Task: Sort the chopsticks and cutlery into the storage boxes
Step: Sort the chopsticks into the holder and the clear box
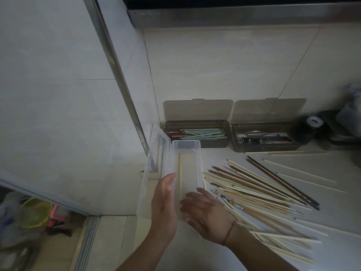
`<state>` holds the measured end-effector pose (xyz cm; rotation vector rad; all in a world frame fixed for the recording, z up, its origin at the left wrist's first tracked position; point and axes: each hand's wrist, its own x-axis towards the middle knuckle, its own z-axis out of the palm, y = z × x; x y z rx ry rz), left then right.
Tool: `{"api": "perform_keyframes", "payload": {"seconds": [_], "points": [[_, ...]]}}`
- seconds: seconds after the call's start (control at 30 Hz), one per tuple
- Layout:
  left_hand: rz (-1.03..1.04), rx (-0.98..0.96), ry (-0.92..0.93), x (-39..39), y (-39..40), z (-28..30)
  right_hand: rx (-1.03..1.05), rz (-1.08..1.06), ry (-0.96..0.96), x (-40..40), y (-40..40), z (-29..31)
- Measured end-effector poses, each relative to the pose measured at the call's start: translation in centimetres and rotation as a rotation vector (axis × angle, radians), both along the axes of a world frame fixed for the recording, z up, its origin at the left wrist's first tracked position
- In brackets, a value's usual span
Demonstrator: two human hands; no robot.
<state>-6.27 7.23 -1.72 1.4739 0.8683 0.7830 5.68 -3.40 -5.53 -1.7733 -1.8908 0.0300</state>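
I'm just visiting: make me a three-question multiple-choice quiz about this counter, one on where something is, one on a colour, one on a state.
1. Where does the loose pile of chopsticks lie?
A. right of the clear box
B. inside the clear box
C. on the floor

2. What colour are the pale sticks in the left smoky box?
A. orange
B. mint green
C. black

3. How do the lids of the two smoky boxes stand?
A. shut
B. taken off
C. raised open

Answers:
1 A, the pile fans out on the counter right of the clear box.
2 B, green sticks lie across dark red ones.
3 C, both lids, also on the right smoky box, lean up against the wall.
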Motion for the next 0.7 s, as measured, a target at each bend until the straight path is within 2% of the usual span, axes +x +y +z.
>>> {"api": "perform_keyframes", "payload": {"seconds": [0.1,0.17,0.2,0.3,0.4,0.53,0.63,0.7], "points": [[-0.067,0.121,0.117,-0.3,-0.3,1.5,0.219,-0.36,0.155,0.7,-1.8,-1.3],[-0.172,0.256,0.151,-0.6,-0.3,3.1,0.095,-0.646,0.066,1.5,-2.3,-1.8],[-0.213,0.349,0.146,-0.9,-0.2,4.1,-0.035,-0.705,-0.002,1.7,-2.1,-1.9],[-0.179,0.666,0.11,-1.8,1.4,6.6,-0.358,-0.692,-0.107,1.8,-0.5,-2.0],[-0.045,0.875,0.224,-2.3,3.8,7.6,-0.563,-0.7,-0.175,1.8,1.5,-2.0],[-0.022,0.824,0.436,-2.6,5.7,6.6,-0.67,-0.673,-0.257,1.7,2.6,-2.8],[-0.095,0.809,0.465,-2.7,6.3,5.7,-0.703,-0.634,-0.263,1.6,2.4,-2.8],[-0.154,0.831,0.461,-2.7,6.4,5.3,-0.68,-0.629,-0.167,1.7,1.8,-2.2]]}}
